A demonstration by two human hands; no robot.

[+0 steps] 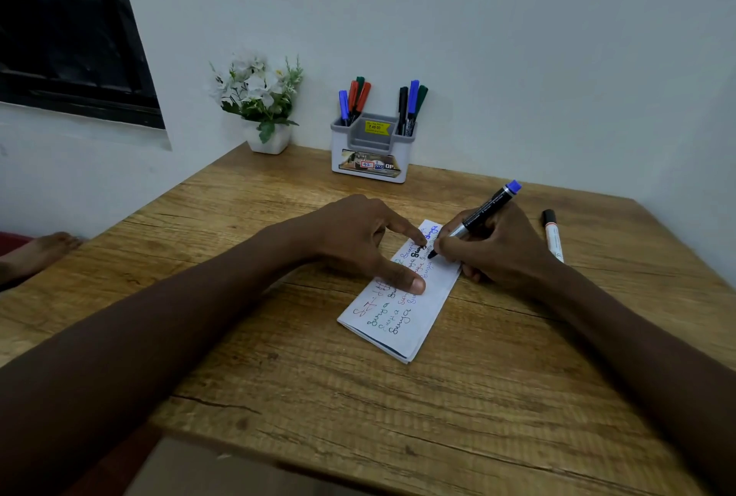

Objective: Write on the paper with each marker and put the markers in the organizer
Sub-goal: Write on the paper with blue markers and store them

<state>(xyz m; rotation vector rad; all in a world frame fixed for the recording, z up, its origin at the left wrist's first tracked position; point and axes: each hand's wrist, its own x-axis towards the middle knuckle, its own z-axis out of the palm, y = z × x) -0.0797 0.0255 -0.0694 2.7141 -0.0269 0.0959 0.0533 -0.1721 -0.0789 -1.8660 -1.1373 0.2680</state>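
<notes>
A folded white paper [414, 316] with several coloured handwritten words lies on the wooden table [358, 396]. My left hand [358, 244] presses it flat with forefinger and thumb. My right hand [494, 248] grips a thick marker with a blue end [484, 212], its tip touching the paper's far end. A white marker with a black cap [552, 234] lies on the table just right of my right hand. The grey organizer [372, 155] stands at the back by the wall, holding several blue, red, green and black markers [354, 101] in its two side compartments.
A white pot of artificial white flowers [263, 105] stands left of the organizer against the wall. A dark window [67, 25] is at upper left. A bare foot [40, 252] shows beyond the table's left edge.
</notes>
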